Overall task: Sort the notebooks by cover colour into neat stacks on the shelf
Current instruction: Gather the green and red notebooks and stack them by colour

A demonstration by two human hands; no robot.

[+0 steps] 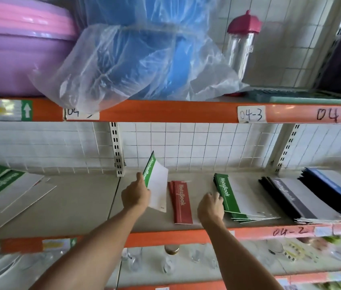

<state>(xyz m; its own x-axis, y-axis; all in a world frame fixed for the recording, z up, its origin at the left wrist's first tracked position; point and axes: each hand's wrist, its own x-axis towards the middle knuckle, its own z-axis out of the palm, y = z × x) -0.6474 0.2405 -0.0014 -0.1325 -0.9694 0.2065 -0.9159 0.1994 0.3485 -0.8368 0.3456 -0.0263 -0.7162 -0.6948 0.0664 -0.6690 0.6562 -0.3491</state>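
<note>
Here the fingers of the left hand (135,195) pinch a green notebook (156,182), thumb up along its green spine band, and hold it tilted on edge above the shelf (81,206); white script on the band reads "NoteBook". The right hand (210,208) rests its curled fingers on the near left edge of the green stack (231,198), whose top cover shows the same "NoteBook" lettering; whether they grip it or only touch it I cannot tell. Between the two hands lies a small red stack (181,201), flat on the shelf, also marked "NoteBook". To the right of the green stack sits a black-and-grey stack (291,199) with faint "NoteBook" lettering, and just beyond it a blue stack (337,189). At the far left more green-and-white notebooks (8,189) lie fanned out loosely.

The shelf board is pale beige with an orange front rail (186,235), on which "04-2" is handwritten. The orange rail of the upper shelf (165,111) carries a paper tag reading "04-3", the same figures written straight on the rail at right, a half-hidden tag starting "04", and a green sticker with a white up arrow. Behind is a white wire grid against white tiles.

On the upper shelf stand purple and pink basins (18,49), blue plastic ware in a clear bag (144,59), and a clear bottle with a magenta lid (241,38). Glassware shows blurred on the shelf below.
</note>
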